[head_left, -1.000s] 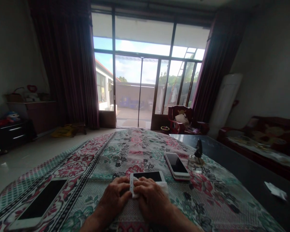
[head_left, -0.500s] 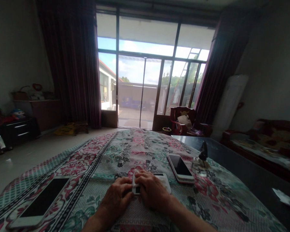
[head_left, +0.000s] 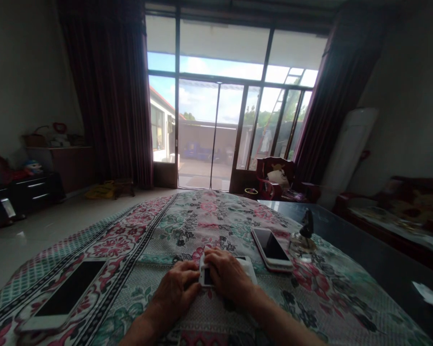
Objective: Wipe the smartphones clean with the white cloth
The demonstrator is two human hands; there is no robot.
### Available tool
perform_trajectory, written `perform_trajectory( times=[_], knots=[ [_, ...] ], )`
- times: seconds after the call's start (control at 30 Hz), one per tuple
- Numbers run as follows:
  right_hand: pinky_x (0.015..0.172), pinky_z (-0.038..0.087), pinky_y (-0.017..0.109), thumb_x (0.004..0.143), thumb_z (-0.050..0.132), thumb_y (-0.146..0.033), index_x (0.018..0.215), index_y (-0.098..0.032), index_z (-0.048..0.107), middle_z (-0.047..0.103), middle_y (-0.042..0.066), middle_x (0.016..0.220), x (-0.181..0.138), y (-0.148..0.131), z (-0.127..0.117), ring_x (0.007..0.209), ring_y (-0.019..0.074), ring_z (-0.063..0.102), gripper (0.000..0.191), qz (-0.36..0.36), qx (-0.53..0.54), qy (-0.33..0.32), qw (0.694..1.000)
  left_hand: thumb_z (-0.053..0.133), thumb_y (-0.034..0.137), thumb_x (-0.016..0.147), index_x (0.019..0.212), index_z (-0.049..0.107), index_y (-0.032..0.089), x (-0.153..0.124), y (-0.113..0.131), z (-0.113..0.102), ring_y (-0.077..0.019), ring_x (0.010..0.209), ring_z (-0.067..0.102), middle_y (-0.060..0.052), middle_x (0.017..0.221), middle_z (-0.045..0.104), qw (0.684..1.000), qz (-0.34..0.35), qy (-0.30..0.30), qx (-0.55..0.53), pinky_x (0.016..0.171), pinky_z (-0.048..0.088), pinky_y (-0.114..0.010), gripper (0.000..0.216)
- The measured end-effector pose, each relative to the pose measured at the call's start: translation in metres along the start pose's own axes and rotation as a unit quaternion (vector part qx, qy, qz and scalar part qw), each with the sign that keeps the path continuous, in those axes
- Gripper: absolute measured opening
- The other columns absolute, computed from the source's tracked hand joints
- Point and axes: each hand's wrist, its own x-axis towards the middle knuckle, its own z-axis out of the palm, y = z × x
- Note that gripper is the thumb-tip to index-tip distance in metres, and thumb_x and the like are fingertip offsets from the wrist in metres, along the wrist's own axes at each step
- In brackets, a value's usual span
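Note:
A white phone (head_left: 202, 276) lies crosswise on the flowered tablecloth in front of me, its dark screen partly hidden by my hands. My left hand (head_left: 176, 288) grips the phone's left end between fingers and thumb. Over the screen, my right hand (head_left: 229, 278) presses down with bent fingers on what looks like a white tissue (head_left: 248, 265), mostly covered by the palm. Just beyond and to the right rests another white phone (head_left: 272, 247), which seems to lie on top of something with a reddish edge. A larger white phone (head_left: 67, 295) lies face up at the left.
A clear glass object with a dark upright top (head_left: 303, 235) stands right of the phones. The tablecloth (head_left: 159, 240) covers the table. Beside it runs a dark glossy surface (head_left: 375, 259) with a white paper (head_left: 431, 295). Farther off are a wooden chair (head_left: 274, 175) and glass doors.
My right fingertips have shifted slightly on the phone, and a little more dark screen shows near its left end. My left hand keeps its hold. The whole view has moved a little.

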Motion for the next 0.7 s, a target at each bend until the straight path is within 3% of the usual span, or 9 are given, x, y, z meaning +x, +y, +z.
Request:
perform_trajectory(
  times=[0.37,0.5,0.6,0.7],
  knots=[
    [0.097,0.038,0.030,0.085,0.045,-0.009,0.092,-0.022,0.060,0.066,0.002,0.105,-0.041,-0.016,-0.009,0.106,0.0169,0.056,0.021,-0.061,0.035,-0.029,0.997,0.059,0.017,0.080,0.094,0.074,0.029,0.000,0.004,-0.002,-0.0197,0.102,0.062,-0.001,0.107,0.071,1.000,0.008,-0.004,-0.009,0.093,0.049,-0.033,0.024],
    [0.095,0.039,0.030,0.088,0.043,-0.010,0.092,-0.022,0.061,0.066,0.002,0.102,-0.025,-0.013,-0.009,0.102,0.0169,0.056,0.021,-0.034,0.019,-0.029,0.999,0.060,0.017,0.079,0.089,0.074,0.025,-0.001,-0.001,0.003,-0.0213,0.102,0.062,-0.004,0.106,0.070,1.000,0.003,0.021,-0.005,0.093,0.050,-0.035,0.019],
    [0.093,0.039,0.030,0.088,0.044,-0.009,0.092,-0.021,0.061,0.065,0.003,0.104,-0.008,-0.011,-0.003,0.101,0.0167,0.056,0.021,-0.013,0.017,-0.018,1.000,0.061,0.014,0.077,0.096,0.072,0.023,-0.001,-0.003,0.004,-0.0222,0.103,0.061,-0.006,0.108,0.070,0.999,0.002,0.043,-0.004,0.093,0.050,-0.035,0.024],
    [0.093,0.039,0.031,0.088,0.046,-0.010,0.090,-0.020,0.061,0.065,0.003,0.105,0.002,-0.010,0.006,0.101,0.0176,0.056,0.018,-0.001,0.024,0.000,1.000,0.059,0.014,0.079,0.098,0.072,0.026,0.001,0.000,0.002,-0.0209,0.103,0.062,-0.004,0.107,0.071,1.000,0.011,0.018,-0.008,0.093,0.050,-0.033,0.026]
  ],
)
